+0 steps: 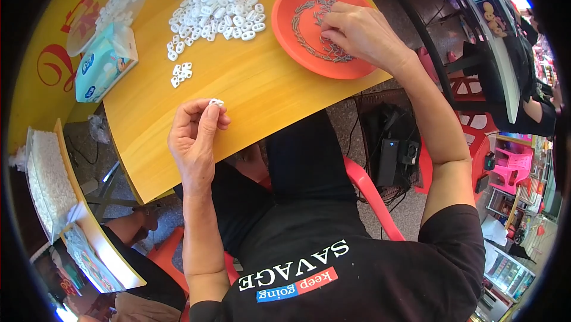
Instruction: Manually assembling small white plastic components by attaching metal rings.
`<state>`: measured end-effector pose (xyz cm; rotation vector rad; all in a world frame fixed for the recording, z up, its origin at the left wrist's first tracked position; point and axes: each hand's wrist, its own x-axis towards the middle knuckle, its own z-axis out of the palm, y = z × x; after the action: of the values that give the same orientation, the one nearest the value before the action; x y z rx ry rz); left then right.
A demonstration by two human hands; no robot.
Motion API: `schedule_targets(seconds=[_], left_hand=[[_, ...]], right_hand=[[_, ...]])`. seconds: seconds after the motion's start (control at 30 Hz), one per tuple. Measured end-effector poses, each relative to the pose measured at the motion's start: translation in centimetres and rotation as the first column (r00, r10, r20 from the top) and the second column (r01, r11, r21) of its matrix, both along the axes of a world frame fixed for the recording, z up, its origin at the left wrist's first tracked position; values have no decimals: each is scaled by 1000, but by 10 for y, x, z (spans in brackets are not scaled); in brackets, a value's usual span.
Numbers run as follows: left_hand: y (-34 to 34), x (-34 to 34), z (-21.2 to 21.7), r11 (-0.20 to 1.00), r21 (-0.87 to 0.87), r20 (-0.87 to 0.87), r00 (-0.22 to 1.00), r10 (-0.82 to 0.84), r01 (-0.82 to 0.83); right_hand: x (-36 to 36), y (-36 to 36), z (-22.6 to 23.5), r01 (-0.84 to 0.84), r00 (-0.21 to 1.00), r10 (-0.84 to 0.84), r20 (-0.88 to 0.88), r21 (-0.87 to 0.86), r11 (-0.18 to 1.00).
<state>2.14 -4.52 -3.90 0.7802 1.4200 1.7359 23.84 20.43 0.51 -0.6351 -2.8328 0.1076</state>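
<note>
My left hand [198,129] is closed over the near part of the wooden table, pinching a small white plastic piece with holes [216,102] between thumb and fingertips. Over at the right, my right hand [360,30] reaches into a red plastic bowl [289,39], its fingers pinched down near the small grey screw-like pieces [306,41] scattered inside; whether it grips one is hidden. A big heap of white plastic pieces [217,10] lies beyond my hands. A few more white pieces [181,74] form a small cluster left of centre.
A blue-and-white tissue pack [107,63] stands at the table's left edge beside a clear bag of white pieces [122,4]. Left of the wooden table [256,78] is a box filled with white pieces [50,182]. Red plastic chairs [470,137] stand at the right.
</note>
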Motion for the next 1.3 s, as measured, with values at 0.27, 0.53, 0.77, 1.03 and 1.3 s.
schedule_targets(seconds=[0.27,0.53,0.77,1.03,1.3], left_hand=[[-1,-1,0,1000,16,8,1000,-7,6],[-2,-4,-2,1000,24,73,997,9,-11],[-1,-7,-2,996,78,180,983,20,-34],[-4,-8,-5,992,120,203,979,21,-46],[-7,-10,-8,988,148,205,979,3,-35]], right_hand=[[-7,6,2,30,994,-42,-102,-114,993],[-20,-38,30,-109,864,-307,-400,-742,661],[-72,-106,4,-356,845,-280,-455,-870,341],[-98,-131,-30,-504,794,-513,-327,-826,-254],[-102,-132,-38,-553,772,-545,-328,-768,-322]])
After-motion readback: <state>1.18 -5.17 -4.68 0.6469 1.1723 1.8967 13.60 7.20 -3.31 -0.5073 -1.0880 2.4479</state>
